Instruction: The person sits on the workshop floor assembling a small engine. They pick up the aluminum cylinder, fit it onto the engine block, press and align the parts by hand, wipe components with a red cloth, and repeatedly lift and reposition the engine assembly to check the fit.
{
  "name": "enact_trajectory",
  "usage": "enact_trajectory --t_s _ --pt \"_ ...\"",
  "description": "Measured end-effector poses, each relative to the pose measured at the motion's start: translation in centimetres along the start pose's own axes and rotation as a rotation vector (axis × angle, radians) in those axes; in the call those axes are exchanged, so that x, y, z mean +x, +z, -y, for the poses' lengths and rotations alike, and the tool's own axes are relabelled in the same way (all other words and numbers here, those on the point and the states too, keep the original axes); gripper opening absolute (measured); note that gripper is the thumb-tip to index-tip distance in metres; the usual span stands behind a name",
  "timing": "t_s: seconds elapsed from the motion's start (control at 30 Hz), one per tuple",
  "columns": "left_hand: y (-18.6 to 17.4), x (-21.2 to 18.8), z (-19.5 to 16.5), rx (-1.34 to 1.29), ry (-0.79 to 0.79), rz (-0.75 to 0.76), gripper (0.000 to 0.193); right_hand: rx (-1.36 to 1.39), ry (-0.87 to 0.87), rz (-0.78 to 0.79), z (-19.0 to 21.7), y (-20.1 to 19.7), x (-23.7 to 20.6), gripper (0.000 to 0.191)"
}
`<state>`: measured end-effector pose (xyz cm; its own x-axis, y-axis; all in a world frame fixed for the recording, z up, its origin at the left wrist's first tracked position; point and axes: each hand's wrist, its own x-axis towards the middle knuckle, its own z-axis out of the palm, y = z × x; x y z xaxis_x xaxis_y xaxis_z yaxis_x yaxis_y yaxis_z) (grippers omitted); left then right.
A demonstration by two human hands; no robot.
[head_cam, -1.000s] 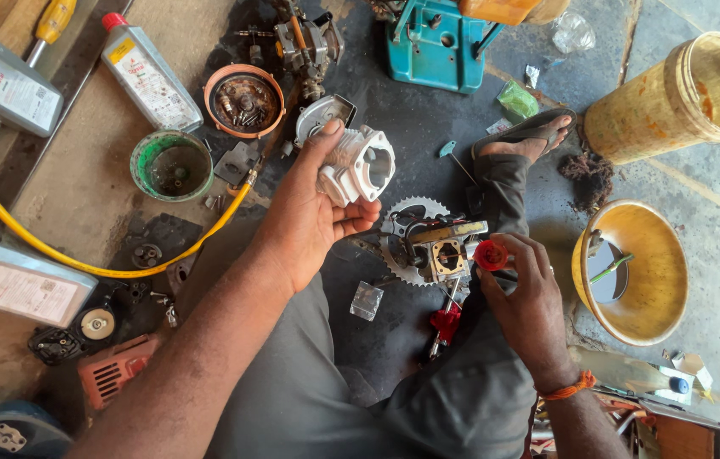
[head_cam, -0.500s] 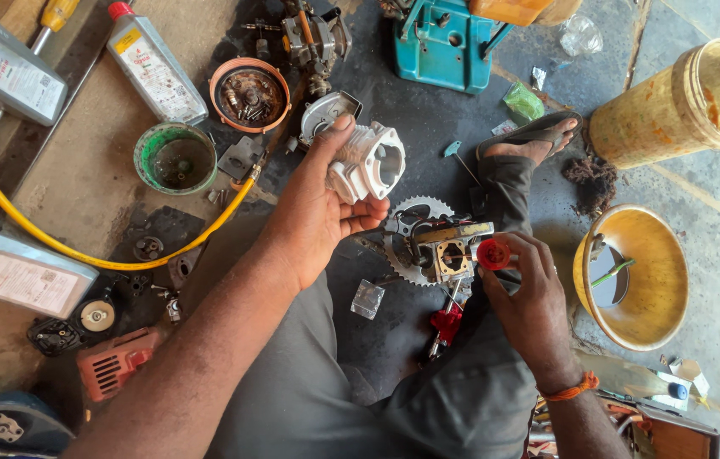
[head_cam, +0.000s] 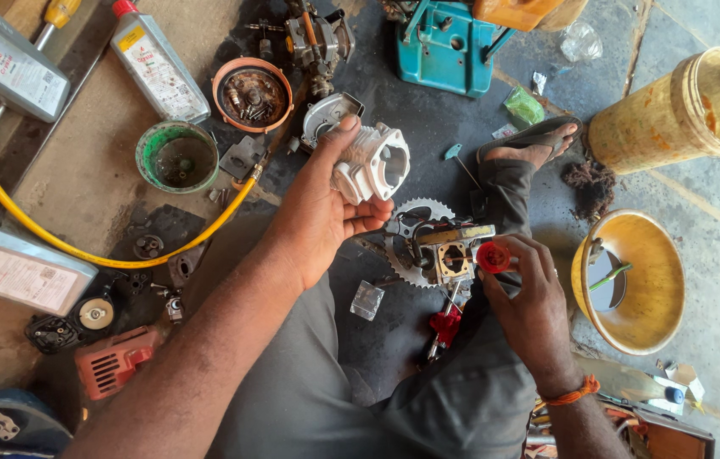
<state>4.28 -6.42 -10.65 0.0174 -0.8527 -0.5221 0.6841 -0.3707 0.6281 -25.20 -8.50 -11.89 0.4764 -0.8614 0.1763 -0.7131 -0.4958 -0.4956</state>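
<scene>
— Cylinder up in left hand, fingers wrapped round it?
— Yes. Right hand pinches red cap beside carburetor; probably unassembled, parts scattered on floor.

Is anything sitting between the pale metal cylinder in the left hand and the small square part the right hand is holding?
Nothing visible fills the gap. The left hand grips the pale finned metal cylinder raised above the toothed sprocket; the square metal carburettor sits lower right, at the right hand.
</scene>
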Motion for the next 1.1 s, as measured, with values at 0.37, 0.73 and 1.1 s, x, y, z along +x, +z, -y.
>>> enact_trajectory --t_s 0.37,0.73,1.1 --pt "-0.2 0.0 0.2 0.005 0.015 0.006 0.061 0.13 0.074 -0.012 -0.4 0.4 0.0 0.046" --pt "-0.3 0.1 0.2 -0.006 0.016 0.012 0.061 0.047 0.059 -0.063 -1.6 -0.8 0.1 0.048" --pt "-0.2 0.1 0.1 -0.002 0.016 0.01 0.061 -0.017 0.009 -0.054 -1.6 -2.0 0.8 0.045"
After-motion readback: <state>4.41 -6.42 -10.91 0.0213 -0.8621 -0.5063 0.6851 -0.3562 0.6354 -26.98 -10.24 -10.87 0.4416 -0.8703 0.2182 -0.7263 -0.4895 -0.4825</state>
